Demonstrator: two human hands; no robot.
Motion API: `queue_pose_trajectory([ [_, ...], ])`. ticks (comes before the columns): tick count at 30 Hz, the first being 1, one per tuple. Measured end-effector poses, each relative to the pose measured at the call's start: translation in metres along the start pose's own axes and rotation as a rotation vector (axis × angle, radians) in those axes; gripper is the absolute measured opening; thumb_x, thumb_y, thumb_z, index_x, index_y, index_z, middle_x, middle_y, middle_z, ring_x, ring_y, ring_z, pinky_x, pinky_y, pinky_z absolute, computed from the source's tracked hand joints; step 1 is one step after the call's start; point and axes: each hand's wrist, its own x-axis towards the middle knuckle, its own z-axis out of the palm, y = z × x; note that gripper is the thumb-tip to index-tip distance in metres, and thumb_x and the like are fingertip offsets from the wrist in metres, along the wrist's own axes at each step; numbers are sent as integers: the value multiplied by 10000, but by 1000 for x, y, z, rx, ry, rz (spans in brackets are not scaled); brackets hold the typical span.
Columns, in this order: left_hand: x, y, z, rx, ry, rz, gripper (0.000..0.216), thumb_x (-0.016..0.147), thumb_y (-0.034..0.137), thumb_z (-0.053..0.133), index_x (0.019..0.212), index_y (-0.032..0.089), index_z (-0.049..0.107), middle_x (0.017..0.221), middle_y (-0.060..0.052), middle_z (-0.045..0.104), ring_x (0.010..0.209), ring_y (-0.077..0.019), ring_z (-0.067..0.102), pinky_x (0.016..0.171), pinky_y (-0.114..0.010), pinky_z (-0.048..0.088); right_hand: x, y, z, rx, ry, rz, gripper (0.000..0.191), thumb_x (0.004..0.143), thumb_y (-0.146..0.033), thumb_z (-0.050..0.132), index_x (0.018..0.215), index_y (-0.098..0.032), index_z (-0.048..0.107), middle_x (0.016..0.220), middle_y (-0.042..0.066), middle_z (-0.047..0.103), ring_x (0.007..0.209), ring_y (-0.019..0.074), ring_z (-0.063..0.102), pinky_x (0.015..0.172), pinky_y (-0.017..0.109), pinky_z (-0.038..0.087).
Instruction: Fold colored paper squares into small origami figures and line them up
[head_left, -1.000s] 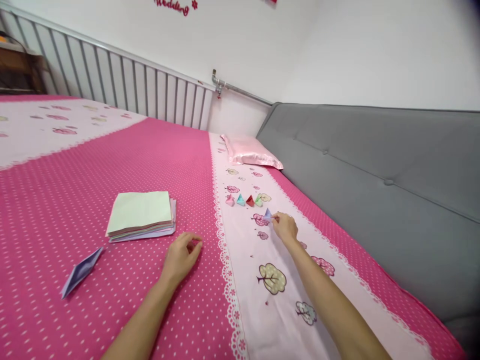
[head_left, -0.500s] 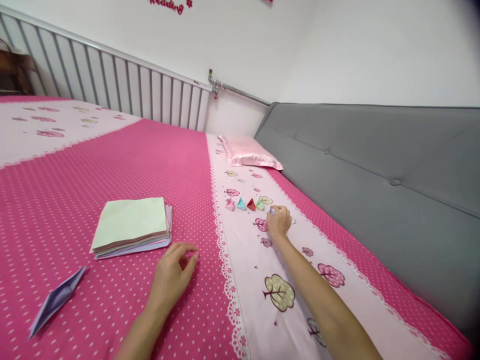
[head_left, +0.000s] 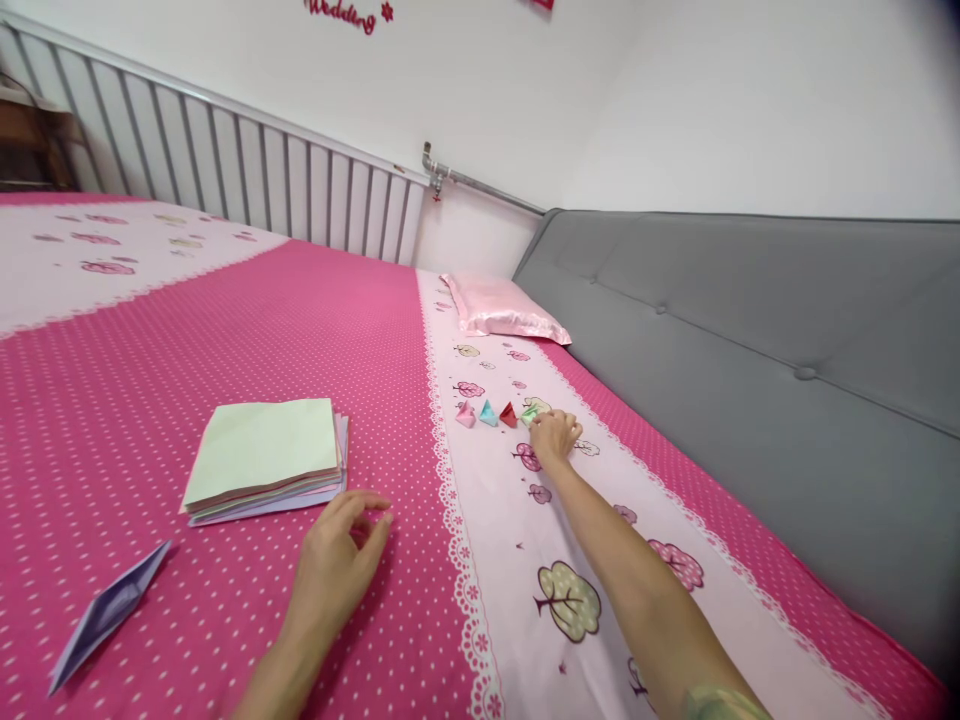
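Note:
My right hand (head_left: 556,435) reaches far forward onto the pale printed band of the bedspread. Its fingers are curled down right beside a green folded paper piece (head_left: 529,414); what lies under the fingertips is hidden. To the left of the green one, a red folded paper piece (head_left: 508,415), a blue one (head_left: 488,413) and a pink one (head_left: 466,414) form a row. My left hand (head_left: 341,545) hovers or rests over the pink dotted cloth, thumb and fingers apart, holding nothing. Just beyond it lies a stack of coloured paper sheets (head_left: 262,452), pale green on top.
A purple folded paper boat (head_left: 109,615) lies at the near left. Further off is a pink satin pillow (head_left: 506,307) against the grey headboard (head_left: 735,300). A white radiator (head_left: 225,150) and a pipe (head_left: 487,185) run along the wall.
My right hand has shifted slightly left, closer to the green piece. The purple bit seen at its fingertips before is now out of sight. My left hand has hardly moved.

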Motion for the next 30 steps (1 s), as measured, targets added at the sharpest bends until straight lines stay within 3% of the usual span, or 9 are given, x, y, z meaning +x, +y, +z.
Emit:
queue_pose_trajectory([
  [5,1,7,-4,-45,19,-28,262,777,398,529,857,164,617,909,-91,619,637,-180,584,616,-337,495,-13,-16,-43,106,93,-83,134,832,-223,557,846,-136,658,1070,114,580,1080,277,451,925,489,304],
  [9,-1,20,-12,-170,68,-136,369,776,429,544,1013,149,579,785,-63,629,604,-178,587,575,-321,485,-56,-60,-104,234,117,-317,111,813,-248,580,842,-216,681,1142,62,563,1031,214,475,896,373,328],
  [10,-2,24,-15,-246,91,-168,415,773,432,553,1075,148,550,814,-66,637,595,-168,591,570,-314,485,-73,-73,-120,273,101,-410,96,809,-257,589,824,-229,680,1125,45,574,1007,199,492,882,348,346],
  [12,-4,33,-22,-439,127,-185,482,763,420,577,1164,166,492,1099,-115,592,665,-152,623,616,-310,506,-111,-94,-147,409,80,-626,95,811,-205,578,828,-202,672,1090,71,590,931,199,530,825,340,395],
  [15,-8,43,-33,-616,103,-223,562,771,386,578,1270,196,403,1237,-131,509,764,-158,647,701,-321,524,-161,-110,-171,534,73,-769,131,816,-130,547,829,-191,662,1038,81,617,880,203,562,753,325,439],
  [18,-11,49,-39,-592,20,-269,522,766,291,574,1261,204,435,1214,-116,524,712,-138,639,641,-286,525,-185,-110,-172,573,121,-788,159,823,-104,529,817,-190,663,998,76,640,812,193,590,694,309,453],
  [22,-14,51,-39,-423,-19,-196,459,734,175,579,1187,211,518,1045,-57,622,705,-128,619,581,-218,490,-190,-108,-157,552,124,-853,177,845,-100,499,823,-169,660,1028,85,651,723,172,617,606,281,460],
  [27,-13,47,-37,-324,-4,-191,317,782,214,552,1097,183,577,829,-37,676,646,-134,614,557,-221,473,-190,-108,-148,643,119,-904,162,850,-91,508,861,-145,660,995,97,668,734,157,639,634,253,499],
  [30,-13,45,-36,-333,-7,-210,292,792,242,551,1071,162,585,817,-48,676,662,-153,623,560,-237,475,-191,-107,-148,699,98,-905,163,827,-63,526,858,-144,663,973,97,673,740,157,644,666,255,516],
])
